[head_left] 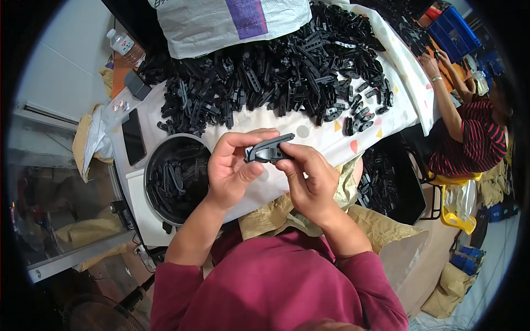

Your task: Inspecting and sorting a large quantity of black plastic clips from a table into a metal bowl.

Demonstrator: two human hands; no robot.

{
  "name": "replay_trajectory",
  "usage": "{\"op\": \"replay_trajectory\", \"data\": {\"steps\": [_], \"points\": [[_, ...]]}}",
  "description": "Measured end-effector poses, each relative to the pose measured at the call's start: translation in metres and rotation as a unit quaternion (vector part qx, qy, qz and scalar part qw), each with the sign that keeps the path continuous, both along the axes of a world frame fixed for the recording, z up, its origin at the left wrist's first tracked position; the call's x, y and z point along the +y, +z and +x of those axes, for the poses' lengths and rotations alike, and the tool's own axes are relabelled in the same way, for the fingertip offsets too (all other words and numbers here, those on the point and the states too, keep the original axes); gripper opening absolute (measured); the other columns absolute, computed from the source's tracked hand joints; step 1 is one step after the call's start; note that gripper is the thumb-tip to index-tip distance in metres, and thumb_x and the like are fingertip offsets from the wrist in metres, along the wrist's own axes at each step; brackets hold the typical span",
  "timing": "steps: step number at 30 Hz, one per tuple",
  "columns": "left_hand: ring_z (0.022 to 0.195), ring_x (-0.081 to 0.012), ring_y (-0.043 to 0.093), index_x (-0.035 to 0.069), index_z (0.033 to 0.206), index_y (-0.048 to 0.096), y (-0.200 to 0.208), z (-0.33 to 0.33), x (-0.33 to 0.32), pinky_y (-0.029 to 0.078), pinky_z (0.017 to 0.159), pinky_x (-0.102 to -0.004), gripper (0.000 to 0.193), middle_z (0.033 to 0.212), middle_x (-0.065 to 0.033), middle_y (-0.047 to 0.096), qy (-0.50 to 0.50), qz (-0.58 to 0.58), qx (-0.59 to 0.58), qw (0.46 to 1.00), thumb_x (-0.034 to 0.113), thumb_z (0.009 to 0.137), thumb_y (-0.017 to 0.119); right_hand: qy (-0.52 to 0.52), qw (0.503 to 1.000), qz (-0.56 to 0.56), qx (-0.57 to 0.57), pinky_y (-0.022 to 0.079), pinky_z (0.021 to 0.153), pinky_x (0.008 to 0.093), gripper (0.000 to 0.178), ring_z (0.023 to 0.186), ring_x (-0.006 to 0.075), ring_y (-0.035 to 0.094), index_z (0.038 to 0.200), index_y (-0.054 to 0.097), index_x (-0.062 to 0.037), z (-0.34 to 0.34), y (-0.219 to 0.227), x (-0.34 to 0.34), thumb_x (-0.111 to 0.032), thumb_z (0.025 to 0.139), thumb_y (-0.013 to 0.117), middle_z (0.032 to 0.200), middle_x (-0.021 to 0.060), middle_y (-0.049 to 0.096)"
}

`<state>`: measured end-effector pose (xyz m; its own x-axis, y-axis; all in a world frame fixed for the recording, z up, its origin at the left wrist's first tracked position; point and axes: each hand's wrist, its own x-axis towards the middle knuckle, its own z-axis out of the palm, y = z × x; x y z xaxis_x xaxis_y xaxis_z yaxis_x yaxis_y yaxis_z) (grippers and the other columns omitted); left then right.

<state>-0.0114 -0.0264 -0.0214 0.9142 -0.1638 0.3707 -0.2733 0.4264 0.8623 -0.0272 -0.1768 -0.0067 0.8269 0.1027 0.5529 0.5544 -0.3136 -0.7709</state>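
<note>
Between my two hands, over the near edge of the cloth, is a black plastic clip-like part with an angled upper arm and a shiny grey inner face. My left hand pinches its left end between thumb and fingers. On the other end, the thumb and index finger of my right hand are closed. A big heap of similar black parts covers the far side of the table. Several loose pieces lie at the heap's right edge. To the left of my hands stands a dark round bowl with black parts inside.
A white woven sack rests on the heap. At left are a phone, a dark grey box and a plastic bottle. A black bin of parts stands lower right. Another person works at the right.
</note>
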Motion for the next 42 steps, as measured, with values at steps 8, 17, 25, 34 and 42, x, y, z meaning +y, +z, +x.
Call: {"op": "replay_trajectory", "data": {"steps": [8, 17, 25, 34, 42], "points": [[0.095, -0.0211, 0.059, -0.003, 0.106, 0.051, -0.002, -0.004, 0.011, 0.046, 0.086, -0.031, 0.039, 0.102, -0.0172, 0.06, 0.013, -0.025, 0.066, 0.997, 0.018, 0.078, 0.068, -0.034, 0.992, -0.118, 0.002, 0.05, 0.06, 0.0296, 0.043, 0.081, 0.0229, 0.056, 0.114, 0.047, 0.0014, -0.004, 0.009, 0.003, -0.005, 0.076, 0.066, 0.1, 0.0177, 0.055], [0.099, -0.0247, 0.056, -0.002, 0.121, 0.038, -0.013, 0.01, 0.018, 0.043, 0.089, -0.0354, 0.045, 0.101, -0.0153, 0.058, -0.02, 0.006, 0.176, 0.984, 0.02, 0.086, 0.056, 0.052, 0.989, -0.126, 0.05, 0.049, 0.061, 0.0315, 0.041, 0.068, 0.0273, 0.06, 0.103, 0.053, -0.0015, 0.014, -0.021, -0.001, -0.022, 0.073, 0.071, 0.084, 0.0139, 0.06], [0.065, -0.014, 0.057, 0.004, 0.097, 0.061, -0.036, 0.1, 0.029, 0.046, 0.061, -0.0259, 0.026, 0.076, -0.0039, 0.06, 0.168, 0.436, 0.155, 0.87, 0.016, 0.075, 0.064, -0.306, 0.901, -0.265, 0.157, 0.048, 0.068, 0.0371, 0.032, 0.079, 0.0318, 0.058, 0.108, 0.054, -0.0067, 0.073, -0.083, -0.076, -0.018, 0.08, 0.062, 0.1, 0.0158, 0.055], [0.081, -0.032, 0.06, 0.008, 0.091, 0.065, -0.051, 0.126, -0.003, 0.048, 0.072, -0.0404, 0.026, 0.088, -0.0119, 0.062, 0.137, 0.75, -0.002, 0.647, 0.024, 0.071, 0.067, -0.218, 0.918, -0.31, 0.116, 0.046, 0.068, 0.0378, 0.027, 0.08, 0.034, 0.056, 0.103, 0.056, -0.0055, 0.061, -0.104, -0.05, -0.015, 0.077, 0.06, 0.09, 0.0168, 0.056], [0.079, -0.0328, 0.061, 0.005, 0.089, 0.06, -0.064, 0.136, -0.014, 0.049, 0.068, -0.0405, 0.02, 0.095, -0.0154, 0.058, 0.166, 0.732, -0.022, 0.661, 0.015, 0.071, 0.06, -0.07, 0.901, 0.216, 0.369, 0.048, 0.053, 0.0249, 0.028, 0.071, 0.0152, 0.058, 0.112, 0.05, -0.0021, 0.056, -0.086, -0.036, -0.008, 0.085, 0.055, 0.092, 0.0067, 0.059]]}}
